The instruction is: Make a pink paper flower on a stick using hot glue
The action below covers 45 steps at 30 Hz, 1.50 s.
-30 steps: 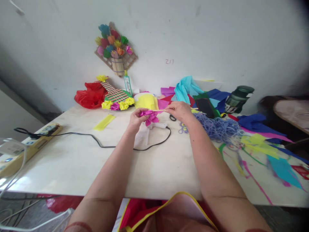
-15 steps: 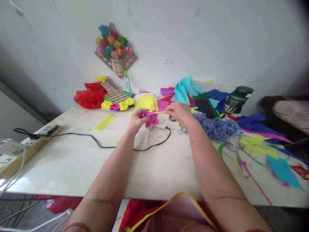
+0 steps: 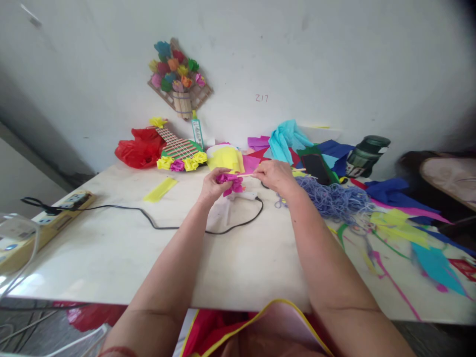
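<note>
Over the middle of the table, my left hand [image 3: 214,185] is closed on a magenta crepe paper flower [image 3: 233,184]. My right hand [image 3: 274,174] pinches a thin wooden stick [image 3: 245,174], whose left tip reaches the flower's edge; its other end shows beyond my fingers. Whether the tip presses into the paper I cannot tell. Just below the flower lies a white hot glue gun [image 3: 243,196] with a black cord [image 3: 156,225]. Part of it is hidden by the flower and my left hand.
A yellow power strip [image 3: 61,218] lies at the left. Behind my hands stand a flower-trimmed stick craft [image 3: 178,146], a glue bottle [image 3: 197,130] and yellow paper [image 3: 225,158]. Tangled blue string [image 3: 334,198], a phone [image 3: 316,167], a dark green bottle [image 3: 368,154] and paper scraps crowd the right.
The flower has turned slightly in my left hand, and its lower petals look narrower. My right hand and the stick stay almost in place. The whole view has shifted down a little.
</note>
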### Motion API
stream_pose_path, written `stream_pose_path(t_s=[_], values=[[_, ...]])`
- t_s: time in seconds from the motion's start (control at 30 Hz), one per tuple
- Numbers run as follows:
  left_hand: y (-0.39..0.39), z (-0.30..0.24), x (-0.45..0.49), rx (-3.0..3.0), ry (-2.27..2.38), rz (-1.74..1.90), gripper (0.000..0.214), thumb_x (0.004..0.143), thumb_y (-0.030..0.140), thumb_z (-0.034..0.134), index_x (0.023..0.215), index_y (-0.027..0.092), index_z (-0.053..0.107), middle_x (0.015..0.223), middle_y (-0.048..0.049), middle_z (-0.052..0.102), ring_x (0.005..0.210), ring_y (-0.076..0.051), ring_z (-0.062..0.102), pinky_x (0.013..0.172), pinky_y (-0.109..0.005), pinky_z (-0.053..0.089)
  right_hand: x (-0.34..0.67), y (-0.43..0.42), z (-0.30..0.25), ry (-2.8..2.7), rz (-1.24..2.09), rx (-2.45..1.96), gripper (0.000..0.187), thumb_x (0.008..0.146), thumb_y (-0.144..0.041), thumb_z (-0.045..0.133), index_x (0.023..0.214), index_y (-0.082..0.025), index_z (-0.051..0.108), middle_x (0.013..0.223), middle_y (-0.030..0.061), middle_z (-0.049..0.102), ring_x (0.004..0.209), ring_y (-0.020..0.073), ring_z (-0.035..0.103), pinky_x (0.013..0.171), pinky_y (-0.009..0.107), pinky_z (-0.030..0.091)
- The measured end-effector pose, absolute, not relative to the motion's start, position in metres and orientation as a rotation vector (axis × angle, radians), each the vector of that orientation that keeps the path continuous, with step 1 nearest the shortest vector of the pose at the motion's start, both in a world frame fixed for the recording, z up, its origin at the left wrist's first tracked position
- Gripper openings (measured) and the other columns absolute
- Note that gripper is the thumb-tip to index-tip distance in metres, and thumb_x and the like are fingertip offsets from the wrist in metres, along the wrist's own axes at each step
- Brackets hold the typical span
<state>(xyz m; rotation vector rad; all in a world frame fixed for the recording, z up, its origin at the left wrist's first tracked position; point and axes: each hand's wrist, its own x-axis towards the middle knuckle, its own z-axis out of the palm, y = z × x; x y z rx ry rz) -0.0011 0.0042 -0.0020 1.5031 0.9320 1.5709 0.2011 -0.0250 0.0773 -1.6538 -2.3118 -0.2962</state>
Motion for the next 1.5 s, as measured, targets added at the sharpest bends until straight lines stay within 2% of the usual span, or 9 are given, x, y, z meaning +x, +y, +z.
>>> stream_pose_path(t_s=[0.47, 0.83, 0.97, 1.5], values=[[0.005, -0.003, -0.001, 1.591, 0.998, 1.643, 0.035, 0.057, 0.022, 0.072, 0.091, 0.018, 0.07, 0.075, -0.0002, 0.065, 0.064, -0.012, 0.057, 0.06, -0.024, 0.048, 0.19, -0.032, 0.082, -2.337, -0.276, -1.723, 0.034, 0.095, -0.038, 0.049, 0.098, -0.019, 0.077, 0.101, 0.0097, 0.076, 0.096, 0.0236, 0.066, 0.07, 0.031, 0.039], [0.006, -0.002, 0.0, 1.569, 1.059, 1.653, 0.028, 0.055, 0.022, 0.072, 0.082, 0.018, 0.071, 0.073, -0.0004, 0.068, 0.063, -0.012, 0.057, 0.06, -0.024, 0.047, 0.189, -0.027, 0.076, -2.338, -0.266, -1.671, 0.038, 0.097, -0.04, 0.047, 0.095, -0.018, 0.078, 0.096, 0.0122, 0.076, 0.089, 0.0224, 0.066, 0.074, 0.031, 0.04], [0.006, -0.003, 0.0, 1.55, 1.06, 1.647, 0.023, 0.056, 0.024, 0.074, 0.077, 0.018, 0.071, 0.072, -0.0011, 0.069, 0.063, -0.013, 0.059, 0.061, -0.025, 0.048, 0.188, -0.028, 0.078, -2.333, -0.248, -1.67, 0.037, 0.096, -0.039, 0.048, 0.094, -0.018, 0.078, 0.097, 0.0118, 0.076, 0.09, 0.0228, 0.066, 0.073, 0.031, 0.04], [0.005, -0.003, 0.0, 1.534, 1.056, 1.639, 0.025, 0.055, 0.023, 0.074, 0.079, 0.017, 0.071, 0.07, -0.0009, 0.069, 0.06, -0.012, 0.057, 0.059, -0.025, 0.046, 0.195, -0.024, 0.078, -2.265, -0.252, -1.645, 0.023, 0.091, -0.032, 0.057, 0.092, -0.021, 0.077, 0.103, 0.0071, 0.074, 0.095, 0.0216, 0.064, 0.07, 0.031, 0.039]])
